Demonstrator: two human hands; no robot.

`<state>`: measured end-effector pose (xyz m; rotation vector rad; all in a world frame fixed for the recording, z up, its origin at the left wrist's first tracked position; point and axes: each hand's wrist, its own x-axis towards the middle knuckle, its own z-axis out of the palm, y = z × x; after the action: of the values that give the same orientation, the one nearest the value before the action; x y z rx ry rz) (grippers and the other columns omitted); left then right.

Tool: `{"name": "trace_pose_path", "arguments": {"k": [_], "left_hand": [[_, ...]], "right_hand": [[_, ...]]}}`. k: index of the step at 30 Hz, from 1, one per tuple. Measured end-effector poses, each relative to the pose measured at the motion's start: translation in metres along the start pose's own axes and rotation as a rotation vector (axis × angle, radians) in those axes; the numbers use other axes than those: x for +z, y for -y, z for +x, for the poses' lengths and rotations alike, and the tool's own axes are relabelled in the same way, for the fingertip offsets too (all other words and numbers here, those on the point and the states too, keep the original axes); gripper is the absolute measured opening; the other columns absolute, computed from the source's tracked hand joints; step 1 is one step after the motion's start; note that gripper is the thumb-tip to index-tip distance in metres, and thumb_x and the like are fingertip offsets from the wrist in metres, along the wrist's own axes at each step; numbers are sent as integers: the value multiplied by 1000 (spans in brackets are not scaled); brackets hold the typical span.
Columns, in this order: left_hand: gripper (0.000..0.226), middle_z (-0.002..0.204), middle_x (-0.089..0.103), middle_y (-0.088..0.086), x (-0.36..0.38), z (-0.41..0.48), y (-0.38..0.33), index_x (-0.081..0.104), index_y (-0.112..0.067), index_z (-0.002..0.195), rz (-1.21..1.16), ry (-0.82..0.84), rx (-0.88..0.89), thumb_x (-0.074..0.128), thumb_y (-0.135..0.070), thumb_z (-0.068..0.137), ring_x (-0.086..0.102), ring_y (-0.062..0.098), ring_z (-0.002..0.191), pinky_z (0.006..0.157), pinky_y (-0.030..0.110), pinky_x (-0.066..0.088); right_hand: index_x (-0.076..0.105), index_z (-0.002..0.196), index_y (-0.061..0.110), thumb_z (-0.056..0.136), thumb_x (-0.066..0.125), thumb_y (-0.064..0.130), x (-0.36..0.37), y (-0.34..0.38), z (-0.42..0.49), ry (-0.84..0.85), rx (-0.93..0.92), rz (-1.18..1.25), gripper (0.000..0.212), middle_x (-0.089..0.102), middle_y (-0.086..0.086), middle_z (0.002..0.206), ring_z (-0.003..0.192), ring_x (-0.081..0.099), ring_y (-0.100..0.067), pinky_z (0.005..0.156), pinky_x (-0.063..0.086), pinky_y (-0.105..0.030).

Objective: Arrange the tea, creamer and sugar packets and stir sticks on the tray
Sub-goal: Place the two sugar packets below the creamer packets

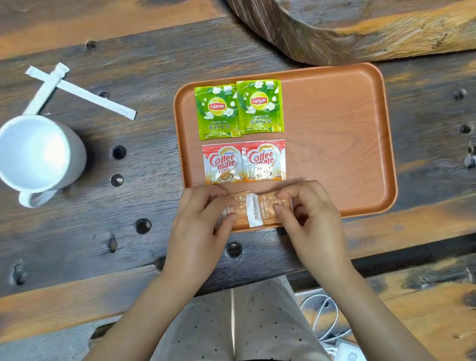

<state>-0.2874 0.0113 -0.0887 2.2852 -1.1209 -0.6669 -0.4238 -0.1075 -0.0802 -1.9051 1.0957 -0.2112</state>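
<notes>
Wooden table (141,33): mug (37,155), crossed stir sticks (80,92).

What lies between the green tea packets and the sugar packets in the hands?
In the head view, two Coffee mate creamer packets lie side by side on the tray, between the tea packets and the sugar packets.

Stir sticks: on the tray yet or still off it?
Off. Both stir sticks lie crossed on the table, left of the tray, behind the mug.

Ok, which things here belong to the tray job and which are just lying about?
Job: tray; two tea packets; two creamer packets; sugar packets in both hands; two wrapped stir sticks, off the tray.

Lying about: white mug; cables.
</notes>
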Motion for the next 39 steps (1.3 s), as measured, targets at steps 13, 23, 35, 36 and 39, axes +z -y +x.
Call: {"name": "trace_pose_path", "arguments": {"k": [13, 23, 35, 36, 39], "left_hand": [[27, 101, 61, 8, 5, -2, 0, 68, -10, 97, 53, -30, 30, 71, -19, 71, 45, 17, 101, 88, 18, 35], [26, 100, 61, 8, 4, 1, 2, 69, -9, 94, 59, -11, 61, 74, -17, 71, 45, 17, 101, 88, 16, 33], [34, 102, 66, -1, -50, 16, 3, 69, -18, 100, -34, 47, 10, 53, -36, 77, 49, 12, 100, 87, 13, 30], [34, 100, 68, 0, -64, 22, 6, 70, -17, 99, -51, 14, -15, 52, -36, 77, 52, 16, 98, 86, 13, 30], [25, 92, 68, -2, -114, 45, 15, 70, -18, 97, -83, -127, -113, 57, -31, 79, 54, 13, 86, 75, 11, 34]], "right_hand": [[65, 109, 18, 84, 64, 18, 16, -1, -2, 89, -262, -375, 25, 57, -4, 103, 96, 45, -18, 82, 40, -33], [64, 105, 19, 79, 68, 16, 16, -5, 3, 89, -234, -272, 27, 42, 5, 102, 97, 39, -14, 85, 40, -29], [59, 112, 18, 86, 51, 33, 1, 33, 10, 215, -245, -235, 31, 45, 1, 102, 99, 46, -13, 88, 38, -20], [59, 111, 16, 86, 51, 32, 2, 42, 16, 219, -250, -210, 30, 47, 1, 102, 97, 48, -12, 86, 38, -19], [60, 107, 12, 87, 57, 18, 15, 76, 47, 221, -282, -162, 22, 51, -1, 103, 89, 51, -12, 78, 40, -22]]}}
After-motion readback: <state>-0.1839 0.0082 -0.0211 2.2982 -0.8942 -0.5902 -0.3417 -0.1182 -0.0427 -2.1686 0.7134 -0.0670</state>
